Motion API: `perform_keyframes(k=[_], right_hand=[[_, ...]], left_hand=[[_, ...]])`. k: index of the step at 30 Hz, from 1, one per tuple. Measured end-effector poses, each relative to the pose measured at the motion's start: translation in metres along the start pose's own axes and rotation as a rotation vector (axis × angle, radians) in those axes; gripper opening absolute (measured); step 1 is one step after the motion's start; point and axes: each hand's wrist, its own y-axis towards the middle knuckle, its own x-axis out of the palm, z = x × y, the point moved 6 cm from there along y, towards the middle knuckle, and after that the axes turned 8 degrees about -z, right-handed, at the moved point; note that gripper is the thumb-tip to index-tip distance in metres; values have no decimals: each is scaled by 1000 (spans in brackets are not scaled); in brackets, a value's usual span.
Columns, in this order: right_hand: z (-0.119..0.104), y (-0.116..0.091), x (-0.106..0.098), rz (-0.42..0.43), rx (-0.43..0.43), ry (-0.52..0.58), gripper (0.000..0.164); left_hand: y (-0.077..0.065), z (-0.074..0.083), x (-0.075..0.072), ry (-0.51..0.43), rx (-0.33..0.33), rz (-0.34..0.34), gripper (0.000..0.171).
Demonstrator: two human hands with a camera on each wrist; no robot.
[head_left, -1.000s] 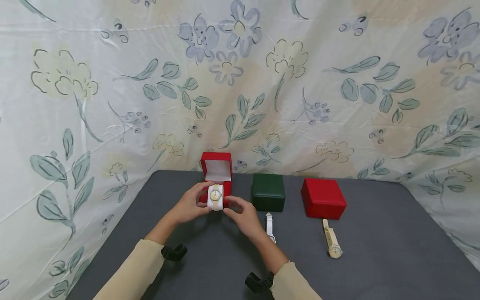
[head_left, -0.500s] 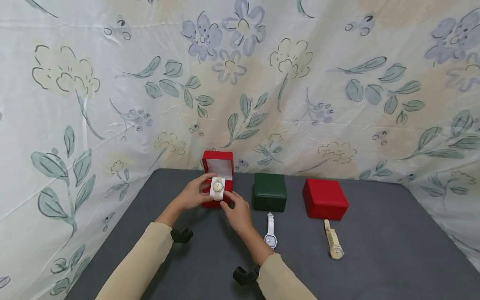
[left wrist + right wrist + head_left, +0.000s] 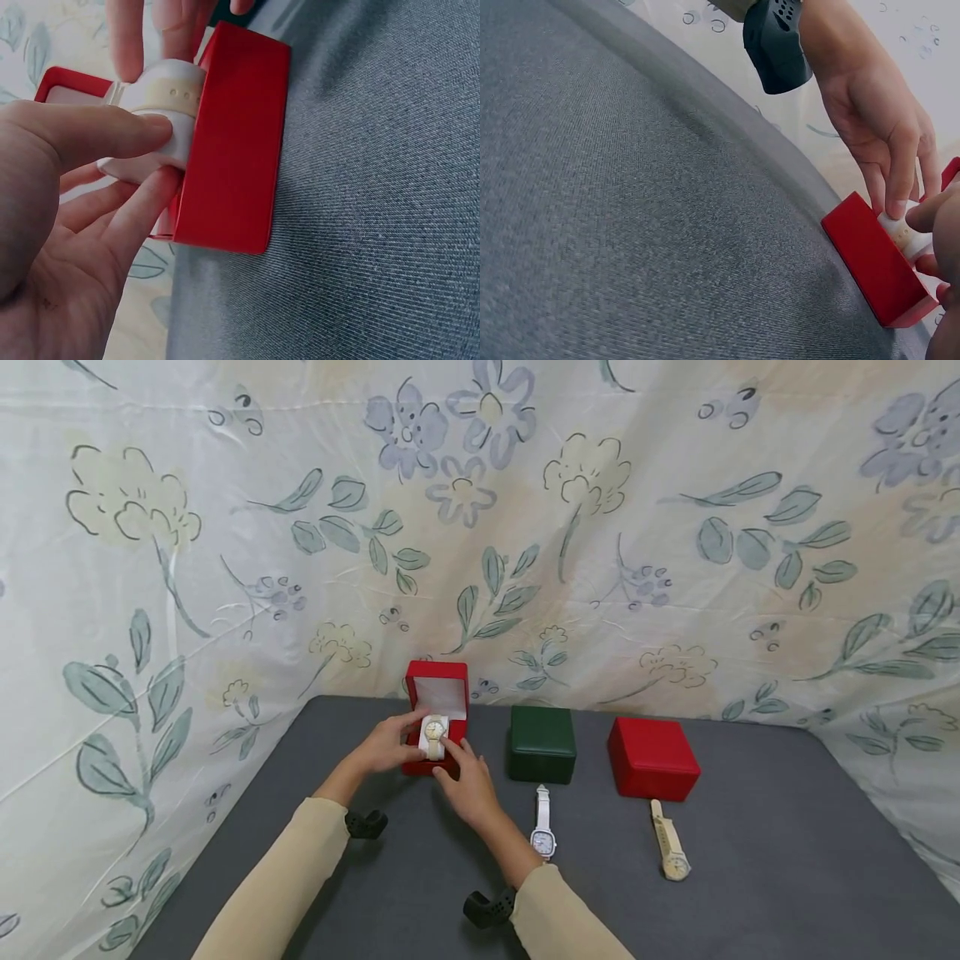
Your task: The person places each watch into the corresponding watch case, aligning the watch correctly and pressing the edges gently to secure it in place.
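A beige-strapped watch with a round gold-rimmed dial is wrapped round a white watch cushion. My left hand grips the cushion from the left, its thumb across the strap in the left wrist view. My right hand touches the watch and cushion from the right with extended fingers, its thumb apart from them. The cushion sits partly inside the open red watch box, whose lid stands up behind. In the right wrist view, both hands hide much of the cushion.
Right of the open box stand a closed green box and a closed red box. A white watch and a cream watch lie before them on the dark grey tabletop. A floral cloth hangs behind.
Both hands have moved the watch cushion back and down into the red box. The right hand's thumb has come away from the cushion, and its index finger has shifted onto the watch.
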Motion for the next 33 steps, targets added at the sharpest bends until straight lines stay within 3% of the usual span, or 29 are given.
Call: perform_keyframes(k=[6,14,20,24,27,29,33], right_hand=[[2,0,2,14,13,-74,51],[6,4,5,-29,65,-119,49],[10,9,2,-45,87,-123,50],[13,8,2,-42,84,-98,51],[15,8,0,0,72,-23,51],[16,7,-3,39,62,36,51],[15,6,-6,73,79,119,58]], left_hand=[[-1,-1,2,4,-14,53,62],[-1,-2,9,200,44,114,42],[2,-6,15,231,-26,116,46],[2,-8,17,170,-65,110,48],[1,-9,13,103,-80,162,49],[1,-10,7,9,-117,221,51],[2,-12,-14,-278,-267,335,56]])
